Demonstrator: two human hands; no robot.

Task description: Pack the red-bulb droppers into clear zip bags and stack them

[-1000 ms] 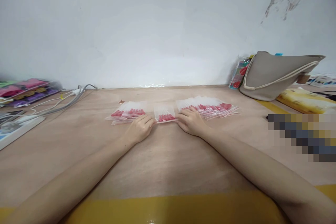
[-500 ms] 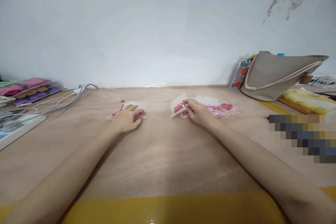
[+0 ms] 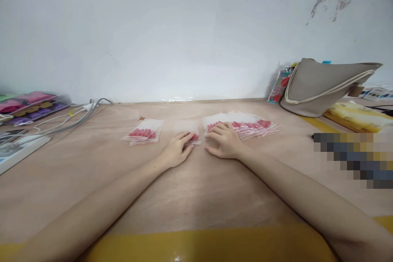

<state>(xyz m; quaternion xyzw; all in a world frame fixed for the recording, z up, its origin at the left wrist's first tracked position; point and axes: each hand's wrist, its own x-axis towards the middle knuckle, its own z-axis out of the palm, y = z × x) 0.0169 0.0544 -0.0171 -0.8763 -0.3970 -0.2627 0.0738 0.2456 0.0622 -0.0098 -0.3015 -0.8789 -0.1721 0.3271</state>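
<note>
My left hand lies over a small clear zip bag in the middle of the table. Its fingers are stretched out on the bag, thumb apart near the lower edge, partly hiding the red pieces inside. My right hand rests with spread, curved fingers at the left part of a fanned row of similar bags, gripping none of them. Several red, elongated pieces show through the plastic. To the left, a small pile of the same bags lies apart from both hands.
A grey bag with a cord leans near the wall at right, beside a colourful package and a yellow pack. At left are a power strip, cables and packs of coloured items. Yellow tape runs along the front edge.
My left hand has moved right from the left pile and now covers a bag in the middle. My right hand has let go of the bag it was lifting, which lies flat in the row.
</note>
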